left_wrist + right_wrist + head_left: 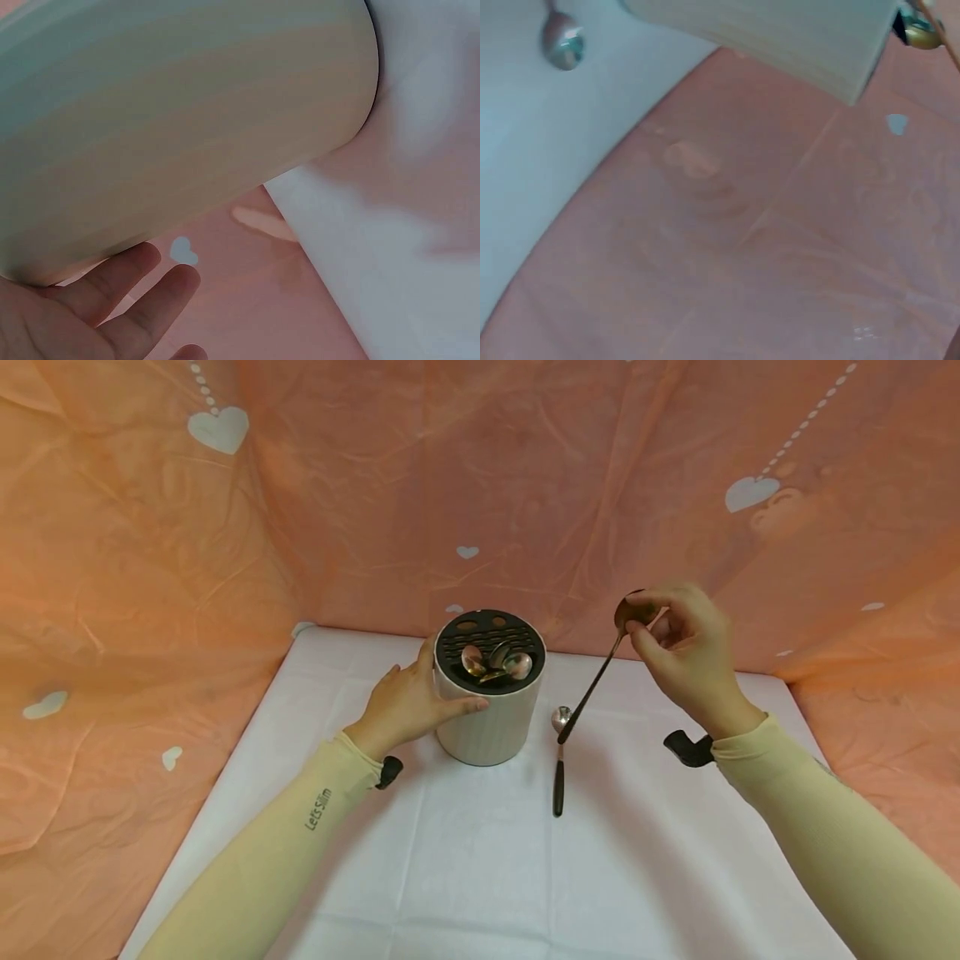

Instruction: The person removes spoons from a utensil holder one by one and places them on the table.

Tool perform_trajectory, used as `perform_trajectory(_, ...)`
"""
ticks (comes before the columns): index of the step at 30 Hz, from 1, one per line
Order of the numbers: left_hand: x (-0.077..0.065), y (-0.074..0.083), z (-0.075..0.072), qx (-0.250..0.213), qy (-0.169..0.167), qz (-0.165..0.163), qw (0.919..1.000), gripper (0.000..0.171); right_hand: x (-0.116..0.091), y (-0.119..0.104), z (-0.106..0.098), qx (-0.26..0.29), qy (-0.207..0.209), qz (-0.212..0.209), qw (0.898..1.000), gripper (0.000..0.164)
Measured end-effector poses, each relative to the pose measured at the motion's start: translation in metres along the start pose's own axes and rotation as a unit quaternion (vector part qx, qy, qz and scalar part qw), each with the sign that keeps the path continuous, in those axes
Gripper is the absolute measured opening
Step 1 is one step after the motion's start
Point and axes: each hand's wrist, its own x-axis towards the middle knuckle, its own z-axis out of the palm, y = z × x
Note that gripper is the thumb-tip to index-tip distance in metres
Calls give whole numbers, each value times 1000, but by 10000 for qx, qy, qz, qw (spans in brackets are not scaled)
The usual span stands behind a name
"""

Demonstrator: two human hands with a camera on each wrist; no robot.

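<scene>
My left hand [408, 700] grips the side of a white cylindrical cutlery holder [483, 727], its thumb across the front just under the black slotted top. In the left wrist view, fingers [154, 300] show beside the holder's pale wall [225, 120]. Several spoons [517, 665] stand in the slots, bowls up. My right hand [686, 647] pinches another spoon [600, 675] by its bowl, raised to the right of the holder, with the dark handle slanting down and left. Below that handle's end, a spoon [558, 785] with a black handle lies on the table, its bowl pointing away from me.
A white cloth covers the table [465, 877]. Orange-pink sheeting [525, 485] with white hearts hangs behind it and on both sides. The holder stands near the table's back edge. Black straps [688, 749] show at both wrists.
</scene>
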Motion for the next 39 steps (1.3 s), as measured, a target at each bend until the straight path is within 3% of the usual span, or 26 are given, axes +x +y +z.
perform_trajectory(6,0,-1,0,-34,-26,44,10000,126,-22,26,-11,-539,-519,443,9962,32)
perform_trajectory(14,1,-1,0,-95,-62,58,9999,126,-57,62,-16,-820,-1204,1027,9840,36)
perform_trajectory(23,0,0,0,34,-94,-22,9999,132,-89,75,-7,-1095,-1918,1623,9617,29)
perform_trajectory(39,-1,1,-1,41,-151,-26,9999,128,-114,94,7,-919,-2649,1926,9404,28)
